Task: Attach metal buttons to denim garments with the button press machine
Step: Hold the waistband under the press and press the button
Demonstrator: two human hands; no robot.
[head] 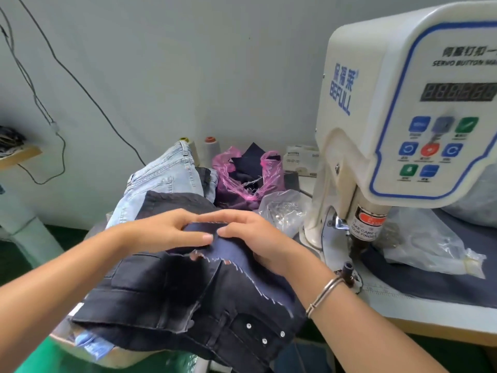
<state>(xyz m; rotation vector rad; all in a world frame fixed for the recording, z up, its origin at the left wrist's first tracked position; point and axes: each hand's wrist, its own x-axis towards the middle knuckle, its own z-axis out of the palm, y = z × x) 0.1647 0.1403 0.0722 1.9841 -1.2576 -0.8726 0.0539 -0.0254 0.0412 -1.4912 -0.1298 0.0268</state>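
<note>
A dark denim garment lies on a pile left of the white button press machine. My left hand and my right hand meet at its upper edge, and each pinches a fold of the dark blue fabric between thumb and fingers. Small metal rivets shine on the garment near the bottom. The press head and the lower die stand to the right of my right wrist, apart from the cloth.
Light blue jeans are stacked behind the dark garment. A pink plastic bag of dark scraps, two thread cones and a clear bag sit at the back. Another clear bag lies on the denim-covered table at right.
</note>
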